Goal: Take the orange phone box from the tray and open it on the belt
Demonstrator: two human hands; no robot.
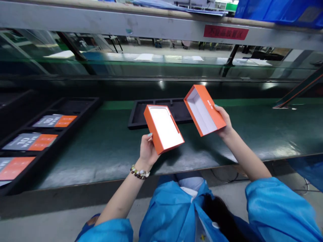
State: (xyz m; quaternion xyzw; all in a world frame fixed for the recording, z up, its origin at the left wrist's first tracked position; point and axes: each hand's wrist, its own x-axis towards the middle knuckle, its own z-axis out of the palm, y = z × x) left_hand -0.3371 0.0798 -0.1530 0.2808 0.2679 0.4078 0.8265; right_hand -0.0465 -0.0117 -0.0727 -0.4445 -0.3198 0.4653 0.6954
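Left hand (pixel 147 151) under orange tray's (pixel 164 128) edge

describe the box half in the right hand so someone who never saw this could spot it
Start at the green belt and the black tray lying across its middle. Just right of that tray, the right hand holds up an orange box half. Unlike the half in the left hand, it is deeper, empty, and printed on its side.

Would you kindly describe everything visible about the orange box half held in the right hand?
The orange box half is a shallow rectangular tray, seemingly card, orange outside with small pale lettering on one side wall and plain white inside. It looks empty. The right hand grips its near right end, holding it tilted above the green belt, open side facing the camera, apart from the other half.
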